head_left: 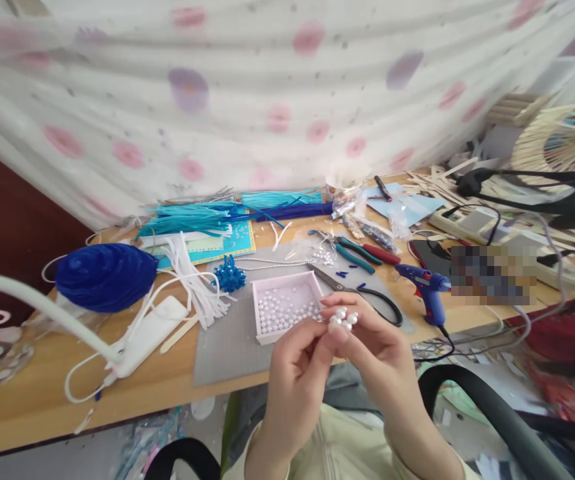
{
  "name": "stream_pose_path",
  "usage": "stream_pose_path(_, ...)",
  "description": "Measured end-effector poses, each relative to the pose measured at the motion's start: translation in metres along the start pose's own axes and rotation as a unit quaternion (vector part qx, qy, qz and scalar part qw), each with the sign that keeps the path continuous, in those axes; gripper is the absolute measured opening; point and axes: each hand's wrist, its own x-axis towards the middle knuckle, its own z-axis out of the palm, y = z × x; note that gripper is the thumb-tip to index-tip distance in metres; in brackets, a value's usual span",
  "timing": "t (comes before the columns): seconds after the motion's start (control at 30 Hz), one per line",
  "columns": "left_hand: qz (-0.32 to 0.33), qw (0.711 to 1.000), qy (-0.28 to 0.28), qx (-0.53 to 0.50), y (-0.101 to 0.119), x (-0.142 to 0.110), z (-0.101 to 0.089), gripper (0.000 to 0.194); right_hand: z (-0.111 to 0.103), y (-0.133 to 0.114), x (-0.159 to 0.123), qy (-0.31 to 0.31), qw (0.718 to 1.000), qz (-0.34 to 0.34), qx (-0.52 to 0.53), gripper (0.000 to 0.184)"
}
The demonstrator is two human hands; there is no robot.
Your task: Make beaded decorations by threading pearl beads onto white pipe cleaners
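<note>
A small cluster of white pearl beads is pinched in my fingers, held up just over the table's front edge. My right hand has its thumb and fingers closed around the cluster. From the other side my left hand meets it, fingertips pressed together against the beads; what lies between those fingertips is hidden. Just behind my left hand stands a pale pink box with many loose white pearls. Scissors with black handles lie open behind my right hand.
A blue glue gun stands at the right, its cord hanging off the edge. Pliers, a blue pipe-cleaner piece, white pipe cleaners, a dark blue bundle and a white lamp base lie about the grey mat.
</note>
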Motion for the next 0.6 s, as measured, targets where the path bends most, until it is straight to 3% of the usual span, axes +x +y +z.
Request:
stream_pose_path(0.17,0.075,0.996,0.01,0.056,-0.001,-0.003,0.002,0.024,0.002,-0.001,-0.002,0.019,0.999,0.029,0.011,0.015)
stream_pose_path(0.37,0.147,0.982,0.047,0.104,-0.008,-0.003,0.008,0.026,0.001,-0.004,-0.001,0.023,1.0,0.014,0.012,0.012)
stream_pose_path(0.6,0.057,0.996,0.064,0.025,-0.008,-0.008,0.01,0.03,-0.012,-0.003,0.0,-0.002,1.0,-0.012,-0.005,0.017)
